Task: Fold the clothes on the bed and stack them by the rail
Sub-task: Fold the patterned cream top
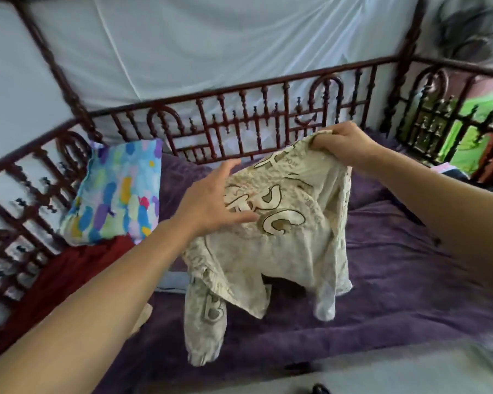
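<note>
A beige patterned garment (291, 245) with brown letters hangs in the air over the purple bed cover (410, 265). My right hand (345, 143) grips its top edge, close to the dark red carved rail (239, 115) at the back. My left hand (211, 200) lies with spread, straight fingers against the garment's left side. Its sleeves dangle down toward the bed. A red cloth (69, 274) and a pale blue cloth (171, 282) lie on the bed at left, partly hidden behind my left arm.
A colourful patterned pillow (117, 194) leans in the back left corner against the rail. White netting (197, 46) hangs behind the rail. Another carved rail (444, 118) closes the right end. A pale surface (382, 373) runs along the near edge.
</note>
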The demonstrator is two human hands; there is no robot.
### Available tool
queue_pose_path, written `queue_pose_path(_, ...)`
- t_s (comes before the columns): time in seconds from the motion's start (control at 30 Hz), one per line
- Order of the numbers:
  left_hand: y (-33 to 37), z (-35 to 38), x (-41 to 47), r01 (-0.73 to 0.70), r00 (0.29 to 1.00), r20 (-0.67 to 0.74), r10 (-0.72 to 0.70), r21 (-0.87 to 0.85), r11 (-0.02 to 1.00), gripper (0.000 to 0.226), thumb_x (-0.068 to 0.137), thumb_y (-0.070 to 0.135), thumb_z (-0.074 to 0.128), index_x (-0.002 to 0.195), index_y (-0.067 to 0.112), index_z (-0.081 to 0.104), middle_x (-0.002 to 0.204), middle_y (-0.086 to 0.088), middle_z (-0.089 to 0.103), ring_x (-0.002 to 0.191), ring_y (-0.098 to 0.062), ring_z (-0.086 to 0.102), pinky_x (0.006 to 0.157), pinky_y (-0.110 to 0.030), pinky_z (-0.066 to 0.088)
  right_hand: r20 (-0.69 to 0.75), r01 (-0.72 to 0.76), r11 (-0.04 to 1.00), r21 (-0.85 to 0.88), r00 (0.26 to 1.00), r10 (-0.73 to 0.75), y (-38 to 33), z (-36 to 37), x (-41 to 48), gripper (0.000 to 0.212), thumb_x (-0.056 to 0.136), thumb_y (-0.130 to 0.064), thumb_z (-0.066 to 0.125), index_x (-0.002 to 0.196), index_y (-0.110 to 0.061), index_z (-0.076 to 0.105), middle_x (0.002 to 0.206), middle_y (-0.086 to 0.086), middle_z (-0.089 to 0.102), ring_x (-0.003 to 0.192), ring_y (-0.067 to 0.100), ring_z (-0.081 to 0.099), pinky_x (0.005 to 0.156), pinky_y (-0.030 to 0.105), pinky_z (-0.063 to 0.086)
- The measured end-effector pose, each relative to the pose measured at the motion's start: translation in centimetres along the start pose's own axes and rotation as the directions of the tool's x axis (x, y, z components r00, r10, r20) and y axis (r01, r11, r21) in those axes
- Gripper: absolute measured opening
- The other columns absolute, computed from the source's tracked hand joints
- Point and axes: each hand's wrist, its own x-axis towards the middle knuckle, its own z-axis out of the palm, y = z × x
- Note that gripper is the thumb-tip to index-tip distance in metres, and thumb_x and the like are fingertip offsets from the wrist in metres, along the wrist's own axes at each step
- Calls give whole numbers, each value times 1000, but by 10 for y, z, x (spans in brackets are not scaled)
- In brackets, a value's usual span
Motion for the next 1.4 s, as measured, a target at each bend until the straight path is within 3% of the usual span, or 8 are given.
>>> queue_pose_path(0.17, -3, -46, -29, 81, 991, 71, -112, 347, 934, 24, 79, 28, 65, 102, 20, 62, 98, -10, 66, 93, -35, 62, 68, -38, 46, -33, 86, 995, -47, 996, -87, -55, -46, -39, 32, 69, -37, 83, 86, -11, 75, 84, 14, 73, 72, 22, 64, 71, 33, 52)
queue_pose_path(0.23, -5, -63, -41, 165, 986, -9, -169, 269, 949, 7, 82, 19, 62, 79, 14, 65, 79, -15, 65, 83, -39, 62, 60, -36, 38, -90, 105, 991, -82, 990, -112, -68, -62, -53, 47, 66, -46, 82, 87, -5, 72, 79, 16, 66, 70, 22, 55, 69, 38, 45)
queue_pose_path(0.33, 0, -97, -48, 218, 973, -99, -207, 116, 969, 29, 89, 18, 59, 61, 16, 55, 63, -13, 57, 71, -36, 61, 56, -34, 34, -150, 138, 987, -76, 978, -149, -79, -81, -68, 61, 56, -60, 80, 87, -7, 72, 76, 8, 64, 68, 20, 54, 67, 38, 45)
queue_pose_path(0.43, 10, -132, -43, 148, 966, -190, -173, -138, 979, 20, 93, 15, 59, 78, 2, 66, 73, -20, 64, 68, -20, 59, 59, -31, 38, -235, 183, 981, -57, 953, -192, -86, -100, -75, 51, 56, -63, 76, 81, -18, 75, 68, -2, 66, 61, 15, 58, 62, 30, 47)
queue_pose_path(0.6, 24, -148, -12, 29, 933, -272, -236, -595, 803, 17, 87, 6, 66, 99, 18, 67, 83, 10, 67, 68, 4, 58, 71, -12, 49, -341, 181, 983, -19, 923, -177, -70, -120, -66, 39, 73, -43, 76, 87, -7, 73, 76, 9, 65, 66, 21, 57, 66, 37, 48)
queue_pose_path(0.83, 0, -31, 40, 364, 928, 103, -359, -455, 812, 13, 90, 17, 63, 78, 17, 69, 62, 5, 57, 57, -6, 47, 59, -28, 37, -329, -153, 963, -221, 941, 74, 42, -112, -24, 44, 82, -47, 69, 68, -6, 63, 59, 3, 51, 56, 17, 49, 50, 26, 39)
queue_pose_path(1.17, -44, 159, 183, 565, 824, 115, -554, -96, 820, 45, 89, 24, 60, 49, 13, 42, 46, -2, 40, 48, -20, 42, 48, -31, 30, -309, -315, 880, -357, 928, 207, 227, -111, 141, 36, 84, -50, 64, 67, -19, 62, 67, 2, 61, 66, 24, 56, 57, 32, 43)
queue_pose_path(1.4, -78, 315, 238, 784, 590, 274, -759, 29, 620, 39, 92, 33, 56, 77, -2, 65, 87, -28, 66, 89, -43, 61, 69, -39, 44, -172, -417, 685, -597, 901, 399, 382, -74, 235, 31, 88, -45, 57, 69, -20, 56, 80, 4, 63, 78, 29, 60, 58, 27, 34)
